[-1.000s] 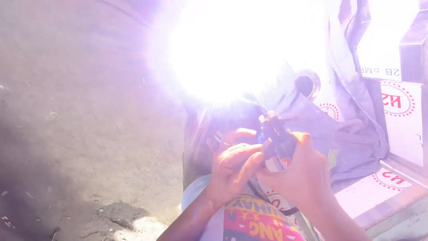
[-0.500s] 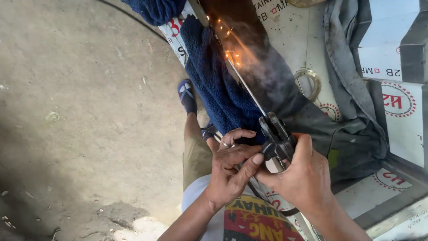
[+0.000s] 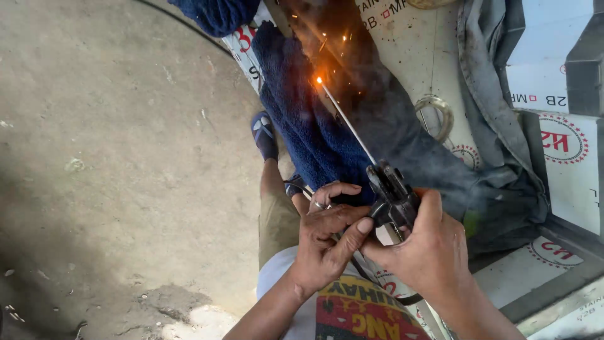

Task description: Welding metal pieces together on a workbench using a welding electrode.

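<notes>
Both my hands grip a black welding electrode holder (image 3: 393, 198). My right hand (image 3: 428, 252) wraps its handle, and my left hand (image 3: 327, 242) steadies it from the left with the thumb against the jaws. A thin welding rod (image 3: 349, 123) runs up and left from the holder. Its tip glows orange (image 3: 319, 80) with a few sparks and smoke, touching a dark metal piece (image 3: 327, 31) near the top. A dark blue cloth (image 3: 302, 119) hangs just left of the rod.
Bare concrete floor (image 3: 113, 157) fills the left side. My foot in a blue sandal (image 3: 264, 135) stands below the cloth. White metal panels with red marks (image 3: 566, 151), a grey cloth (image 3: 497, 113) and a wire ring (image 3: 434, 116) lie on the right.
The blinding white arc flash has died to a small orange glow at the rod tip. The hands and the holder have stayed nearly in place.
</notes>
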